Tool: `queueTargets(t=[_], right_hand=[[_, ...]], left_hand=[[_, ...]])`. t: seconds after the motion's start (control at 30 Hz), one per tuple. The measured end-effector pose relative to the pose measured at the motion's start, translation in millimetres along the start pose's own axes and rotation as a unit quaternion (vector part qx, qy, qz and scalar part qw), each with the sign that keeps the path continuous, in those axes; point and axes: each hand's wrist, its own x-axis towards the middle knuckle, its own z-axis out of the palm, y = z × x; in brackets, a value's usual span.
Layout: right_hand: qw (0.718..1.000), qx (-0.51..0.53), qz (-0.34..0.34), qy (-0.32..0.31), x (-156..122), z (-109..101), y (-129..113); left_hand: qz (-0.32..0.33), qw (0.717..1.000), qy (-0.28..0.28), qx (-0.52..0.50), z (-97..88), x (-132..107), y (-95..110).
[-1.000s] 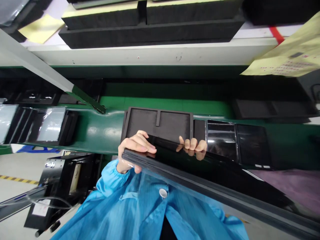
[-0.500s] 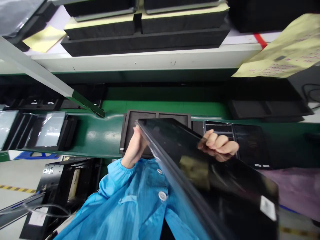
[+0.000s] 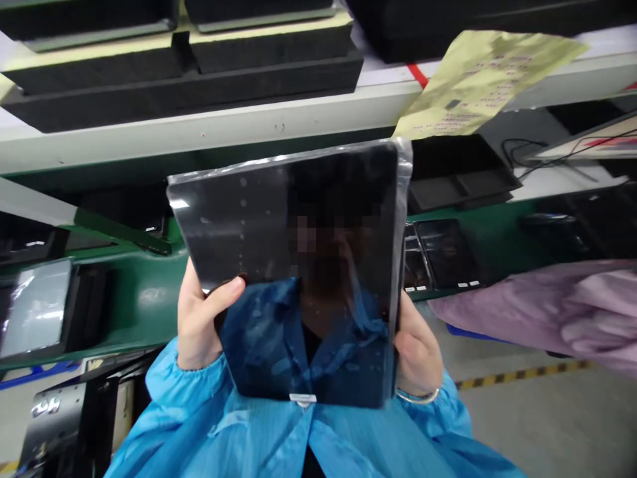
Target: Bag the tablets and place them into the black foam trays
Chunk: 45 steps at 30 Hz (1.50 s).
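Note:
A glossy black screen panel [image 3: 318,265] is held up in front of my chest, tilted towards me. Clear film sticks out past its top and right edges, and a small white label sits on the bottom edge. My left hand [image 3: 202,322] grips the left side, its thumb lying on the front face and the other fingers behind. At the right edge, my right hand [image 3: 418,348] closes around the panel from the side, with most of its fingers hidden behind. The glass mirrors the blue coat.
Above the green bench [image 3: 144,292] runs a white shelf [image 3: 209,126] carrying black foam trays [image 3: 269,83]. A yellow written sheet [image 3: 462,89] hangs from it. Dark panels [image 3: 448,255] lie right of mine, film-wrapped ones [image 3: 37,312] left. A person's purple sleeve [image 3: 542,309] reaches in at right.
The panel has swung from a steep slant at lower right to facing me, upright and central. My right hand has moved from its face to its right edge. The view has shifted rightward.

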Motion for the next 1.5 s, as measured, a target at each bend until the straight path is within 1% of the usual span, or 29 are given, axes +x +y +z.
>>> queueTargets(t=[0.1, 0.17, 0.3, 0.37, 0.53, 0.7, 0.93, 1.1, 1.17, 1.23, 1.27, 1.33, 1.37, 1.43, 1.5], right_hand=[[0.999, 0.034, -0.029, 0.0, 1.2, 2.0, -16.5], [0.998, 0.032, -0.049, 0.001, 5.7, 3.1, -26.1], [0.999, 0.025, -0.045, 0.017, 11.8, 6.0, -36.5], [0.999, 0.023, -0.038, 0.021, 11.7, 6.4, -38.7], [0.999, 0.023, -0.027, 0.01, 9.7, 5.0, -42.0], [0.999, 0.012, -0.01, 0.029, 10.2, 6.0, -44.2], [1.0, 0.007, -0.013, 0.016, 11.1, 3.8, -44.9], [1.0, 0.001, -0.017, 0.013, 13.4, 7.2, -47.6], [1.0, 0.0, -0.017, 0.024, 20.3, 4.5, -36.6], [0.999, -0.003, 0.001, 0.044, 31.3, -4.7, -10.6], [0.998, -0.006, 0.018, 0.053, 38.0, -11.6, 8.3], [0.995, -0.022, 0.066, 0.066, 52.2, -27.9, 55.0], [0.994, -0.028, 0.078, 0.072, 59.2, -36.1, 80.7], [0.991, -0.044, 0.093, 0.086, 71.6, -49.7, 130.7], [0.988, -0.07, 0.106, 0.091, 81.0, -58.0, 172.9]], left_hand=[[-0.046, 0.999, -0.026, 0.002, 7.7, 3.3, 7.1], [-0.066, 0.997, -0.031, 0.0, 10.8, 7.4, 8.2], [-0.081, 0.996, -0.037, 0.007, 12.2, 9.9, 7.8], [-0.086, 0.996, -0.037, 0.012, 12.5, 8.7, 8.3], [-0.096, 0.995, -0.029, 0.008, 13.3, 6.9, 10.4], [-0.098, 0.995, -0.031, 0.015, 14.1, 7.0, 11.8], [-0.109, 0.993, -0.035, 0.018, 14.3, 9.3, 8.0], [-0.083, 0.995, -0.035, 0.046, 12.3, 12.5, 4.3], [-0.062, 0.995, -0.044, 0.068, 4.6, 19.6, -2.7], [-0.056, 0.993, -0.056, 0.083, -12.5, 32.4, -17.1], [-0.066, 0.992, -0.062, 0.089, -25.2, 40.7, -27.3], [-0.11, 0.986, -0.057, 0.112, -57.5, 59.5, -52.4], [-0.135, 0.981, -0.043, 0.134, -75.8, 69.2, -66.6], [-0.16, 0.967, 0.006, 0.199, -111.2, 87.2, -96.4], [-0.171, 0.956, 0.03, 0.236, -139.0, 102.3, -125.2]])
